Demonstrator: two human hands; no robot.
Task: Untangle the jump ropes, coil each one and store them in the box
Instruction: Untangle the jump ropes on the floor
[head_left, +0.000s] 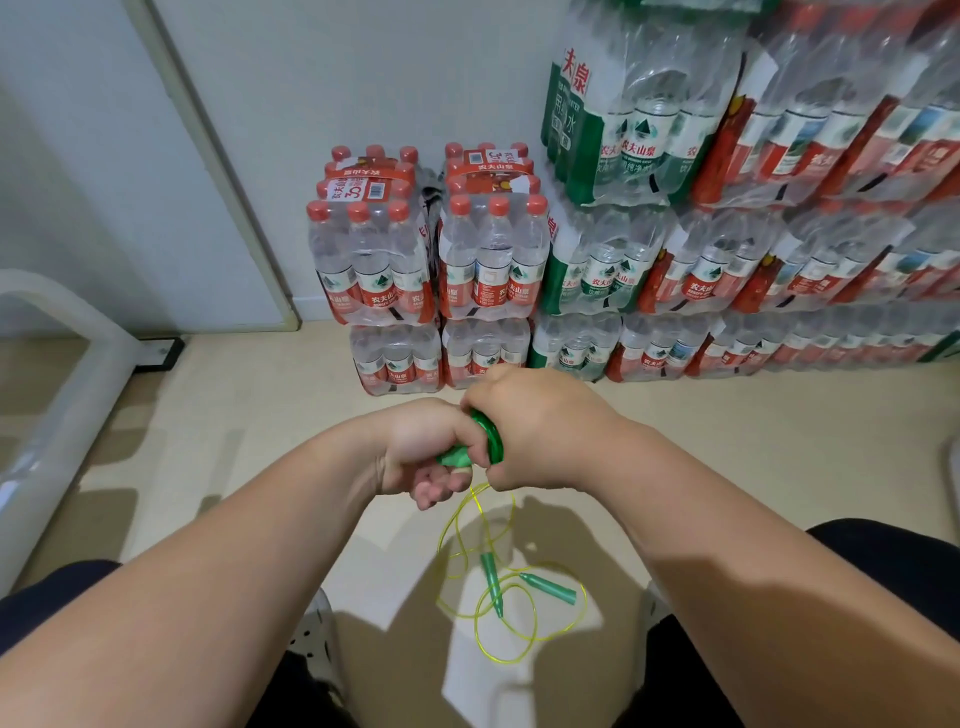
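So, left hand (426, 452): fingers curled from below round a green translucent bundle (488, 434), gripping it.
Right hand (540, 431): closed over the same bundle from above, knuckles toward the camera, pressed against the left hand.
Bundle: mostly covered by both hands. It looks like wound cord, but I cannot say for sure.
Jump rope: thin yellow-green translucent cord (476, 629) drops from the hands into loose loops on the floor between the person's feet. Its two green plastic handles (491, 577) lie near each other, angled apart, among the loops.
Open room: smooth beige floor (753, 441) bare to the right of the hands.
Far edge: stacked shrink-wrapped packs of red-capped water bottles (483, 260) against the white wall.
Left edge: white padded tube frame (78, 364), cut off by the picture.
Hard to read: which loop lies over which. The forearms hide the near floor.
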